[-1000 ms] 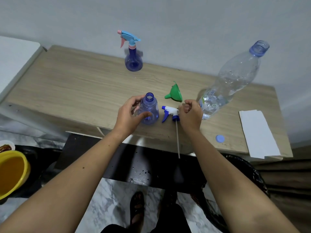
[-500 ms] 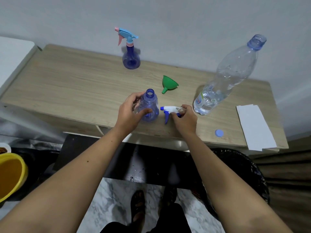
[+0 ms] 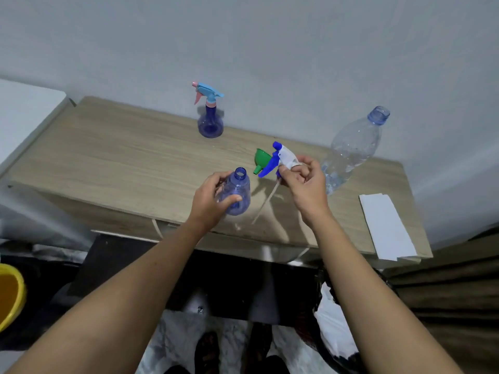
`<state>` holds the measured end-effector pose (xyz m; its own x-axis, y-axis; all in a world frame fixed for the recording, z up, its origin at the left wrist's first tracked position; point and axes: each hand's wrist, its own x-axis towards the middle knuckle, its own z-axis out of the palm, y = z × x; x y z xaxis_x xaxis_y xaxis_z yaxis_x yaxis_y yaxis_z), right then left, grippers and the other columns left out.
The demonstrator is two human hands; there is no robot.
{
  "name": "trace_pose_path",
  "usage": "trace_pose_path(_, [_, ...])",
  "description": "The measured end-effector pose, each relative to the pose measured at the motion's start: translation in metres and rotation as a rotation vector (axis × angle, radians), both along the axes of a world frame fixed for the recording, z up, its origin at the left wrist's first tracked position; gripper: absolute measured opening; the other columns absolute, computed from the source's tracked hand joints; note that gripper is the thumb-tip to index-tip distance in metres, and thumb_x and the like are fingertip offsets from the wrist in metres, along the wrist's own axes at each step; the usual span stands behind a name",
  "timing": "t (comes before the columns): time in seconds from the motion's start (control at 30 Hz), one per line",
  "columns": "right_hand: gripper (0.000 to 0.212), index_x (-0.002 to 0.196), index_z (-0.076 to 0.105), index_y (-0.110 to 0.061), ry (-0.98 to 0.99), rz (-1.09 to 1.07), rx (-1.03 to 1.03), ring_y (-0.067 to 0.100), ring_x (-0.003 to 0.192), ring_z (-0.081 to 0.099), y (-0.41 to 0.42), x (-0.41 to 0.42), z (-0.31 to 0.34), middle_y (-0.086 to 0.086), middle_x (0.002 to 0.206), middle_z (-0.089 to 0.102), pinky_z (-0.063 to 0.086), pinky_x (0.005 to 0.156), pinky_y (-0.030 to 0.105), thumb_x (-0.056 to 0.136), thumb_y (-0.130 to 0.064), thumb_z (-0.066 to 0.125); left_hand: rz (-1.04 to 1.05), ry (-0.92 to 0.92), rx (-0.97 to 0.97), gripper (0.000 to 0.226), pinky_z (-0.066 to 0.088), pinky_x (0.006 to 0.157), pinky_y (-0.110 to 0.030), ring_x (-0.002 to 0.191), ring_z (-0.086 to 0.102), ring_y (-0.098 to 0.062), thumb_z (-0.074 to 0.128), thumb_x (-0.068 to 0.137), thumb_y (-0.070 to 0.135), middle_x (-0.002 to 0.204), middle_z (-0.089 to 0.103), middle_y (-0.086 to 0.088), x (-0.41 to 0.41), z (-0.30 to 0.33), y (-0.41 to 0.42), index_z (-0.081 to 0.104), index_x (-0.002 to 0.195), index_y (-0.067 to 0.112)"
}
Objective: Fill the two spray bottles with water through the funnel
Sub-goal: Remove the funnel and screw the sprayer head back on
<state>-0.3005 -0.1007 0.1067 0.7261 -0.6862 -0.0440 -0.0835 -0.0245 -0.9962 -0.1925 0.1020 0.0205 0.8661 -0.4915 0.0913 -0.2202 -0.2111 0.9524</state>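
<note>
An open, capless blue spray bottle (image 3: 236,190) stands near the front of the wooden table (image 3: 113,160), and my left hand (image 3: 212,202) grips its body. My right hand (image 3: 306,182) holds its white-and-blue spray head (image 3: 280,157) in the air, the thin dip tube hanging down to the left. The green funnel (image 3: 261,159) lies on its side on the table just behind that head. A second blue spray bottle (image 3: 210,122) with a light-blue and pink head stands at the back by the wall. A large clear water bottle (image 3: 351,149), uncapped and partly full, stands at the right.
White folded paper (image 3: 386,225) lies at the table's right front corner. A yellow bowl (image 3: 10,292) sits on the floor at the far left. A dark bin with a white bag (image 3: 334,333) stands below the table on the right. My feet show at the bottom.
My right hand has lifted the spray head from the table up in front of the funnel, its tube now hanging free. My left hand still holds the open bottle. The view has tilted upward.
</note>
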Motion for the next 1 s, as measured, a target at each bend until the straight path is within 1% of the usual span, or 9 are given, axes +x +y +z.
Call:
trace_pose_path(0.13, [0.037, 0.115, 0.053, -0.019, -0.147, 0.022, -0.016, 0.03, 0.084, 0.073, 0.01, 0.009, 0.053, 0.016, 0.097, 0.069, 0.058, 0.097, 0.056, 0.09, -0.011, 0.079, -0.01, -0.031, -0.021, 0.058, 0.057, 0.102, -0.044, 0.115, 0.07, -0.016, 0.087, 0.076, 0.026, 0.125, 0.071, 0.003, 0.0, -0.005, 0.001, 0.063, 0.128, 0.035])
trace_pose_path(0.23, [0.039, 0.118, 0.051, -0.014, -0.227, 0.038, -0.054, 0.029, 0.081, 0.074, 0.02, 0.013, 0.081, 0.02, 0.102, 0.071, 0.058, 0.095, 0.059, 0.09, -0.012, 0.078, -0.018, -0.028, -0.03, 0.058, 0.057, 0.1, -0.034, 0.114, 0.069, -0.011, 0.087, 0.076, 0.025, 0.125, 0.071, 0.003, 0.0, -0.004, 0.001, 0.064, 0.128, 0.03])
trace_pose_path(0.37, [0.037, 0.115, 0.05, -0.018, -0.279, 0.02, -0.08, 0.029, 0.08, 0.073, 0.031, 0.017, 0.099, 0.009, 0.1, 0.072, 0.057, 0.096, 0.065, 0.092, -0.007, 0.077, -0.027, -0.038, -0.036, 0.055, 0.05, 0.091, -0.014, 0.105, 0.067, 0.003, 0.087, 0.075, 0.025, 0.12, 0.072, 0.001, 0.0, -0.003, 0.001, 0.064, 0.125, 0.029])
trace_pose_path(0.53, [0.042, 0.119, 0.047, -0.012, -0.271, 0.034, -0.126, 0.051, 0.095, 0.069, 0.043, 0.025, 0.107, 0.019, 0.107, 0.069, 0.058, 0.094, 0.061, 0.091, -0.007, 0.079, -0.034, -0.053, -0.046, 0.055, 0.051, 0.091, -0.017, 0.107, 0.069, -0.005, 0.089, 0.076, 0.023, 0.119, 0.072, 0.003, 0.001, -0.006, 0.002, 0.064, 0.125, 0.031])
trace_pose_path(0.7, [0.042, 0.118, 0.047, -0.013, -0.275, 0.048, -0.162, 0.048, 0.098, 0.07, 0.049, 0.028, 0.107, 0.023, 0.113, 0.068, 0.06, 0.093, 0.054, 0.092, -0.008, 0.079, -0.037, -0.047, -0.066, 0.059, 0.052, 0.095, -0.019, 0.11, 0.07, -0.007, 0.09, 0.076, 0.021, 0.122, 0.072, 0.003, 0.001, -0.008, 0.0, 0.065, 0.13, 0.027])
trace_pose_path(0.8, [0.041, 0.119, 0.046, -0.011, -0.315, 0.04, -0.171, 0.049, 0.098, 0.069, 0.048, 0.029, 0.109, 0.021, 0.11, 0.068, 0.061, 0.091, 0.052, 0.093, -0.004, 0.077, -0.03, -0.048, -0.058, 0.059, 0.055, 0.096, -0.024, 0.11, 0.07, -0.008, 0.09, 0.076, 0.022, 0.122, 0.072, 0.004, 0.002, -0.01, 0.0, 0.065, 0.129, 0.03])
trace_pose_path(0.87, [0.041, 0.12, 0.046, -0.011, -0.336, 0.046, -0.179, 0.049, 0.098, 0.069, 0.047, 0.03, 0.109, 0.025, 0.113, 0.066, 0.062, 0.09, 0.048, 0.094, -0.004, 0.076, -0.019, -0.048, -0.062, 0.059, 0.056, 0.097, -0.027, 0.109, 0.07, -0.009, 0.09, 0.075, 0.024, 0.121, 0.071, 0.005, 0.002, -0.011, 0.0, 0.065, 0.127, 0.032])
trace_pose_path(0.93, [0.041, 0.12, 0.046, -0.012, -0.322, 0.071, -0.202, 0.041, 0.094, 0.071, 0.047, 0.03, 0.103, 0.028, 0.115, 0.064, 0.062, 0.086, 0.038, 0.094, -0.005, 0.076, -0.019, -0.04, -0.067, 0.058, 0.057, 0.098, -0.031, 0.11, 0.071, -0.011, 0.09, 0.074, 0.028, 0.122, 0.071, 0.006, 0.003, -0.012, -0.001, 0.066, 0.127, 0.031])
trace_pose_path(1.0, [0.041, 0.119, 0.046, -0.015, -0.278, 0.109, -0.221, 0.026, 0.089, 0.071, 0.046, 0.032, 0.089, 0.022, 0.111, 0.064, 0.06, 0.083, 0.031, 0.093, -0.005, 0.077, -0.021, -0.034, -0.066, 0.059, 0.057, 0.098, -0.033, 0.11, 0.071, -0.011, 0.09, 0.075, 0.027, 0.122, 0.071, 0.005, 0.003, -0.012, -0.001, 0.066, 0.128, 0.029])
